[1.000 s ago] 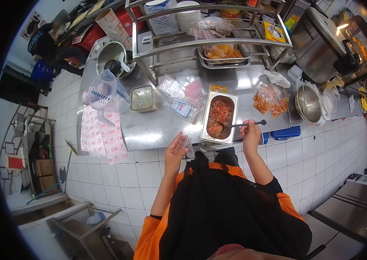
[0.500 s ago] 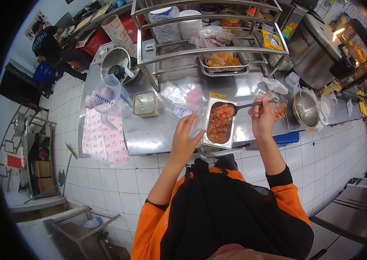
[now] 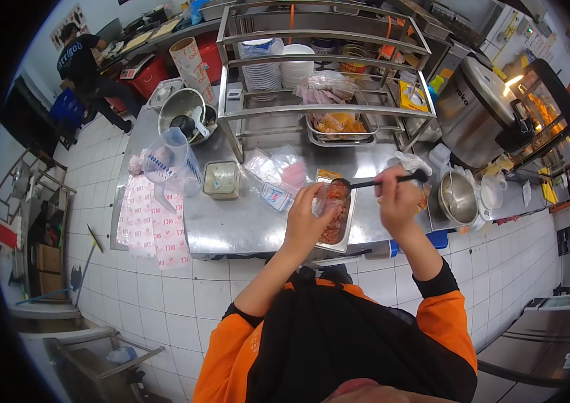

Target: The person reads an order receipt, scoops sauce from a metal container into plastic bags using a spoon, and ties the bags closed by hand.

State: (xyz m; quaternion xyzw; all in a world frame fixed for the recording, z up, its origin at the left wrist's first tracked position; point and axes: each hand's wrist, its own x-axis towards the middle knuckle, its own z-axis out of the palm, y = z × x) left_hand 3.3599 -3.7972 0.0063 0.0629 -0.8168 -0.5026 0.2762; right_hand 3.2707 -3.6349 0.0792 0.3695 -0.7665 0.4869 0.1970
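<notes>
My right hand [image 3: 399, 200] grips the handle of a black spoon [image 3: 369, 183], whose bowl, carrying some reddish chopped food, is at the tray's far end. My left hand [image 3: 308, 218] is curled over the metal tray's left side, pinching what looks like a small clear plastic bag [image 3: 327, 201] close to the spoon's bowl. Below both, the rectangular metal tray [image 3: 344, 243] holds the reddish chopped food [image 3: 331, 234]. Flat clear plastic bags [image 3: 292, 173] lie left of the tray, beside a blue-and-white packet [image 3: 275, 196].
A lidded square tin [image 3: 221, 180], a clear measuring jug [image 3: 171, 158] and printed paper [image 3: 154, 225] are at left. A steel rack [image 3: 325, 60] stands behind. A metal bowl [image 3: 458, 198] and a large cooker [image 3: 480, 111] are right. Another person [image 3: 83, 67] works at far left.
My right hand has turned, bringing the spoon's bowl leftward toward my left hand. My left hand has moved right, over the tray, with the clear plastic. The camera view has shifted slightly.
</notes>
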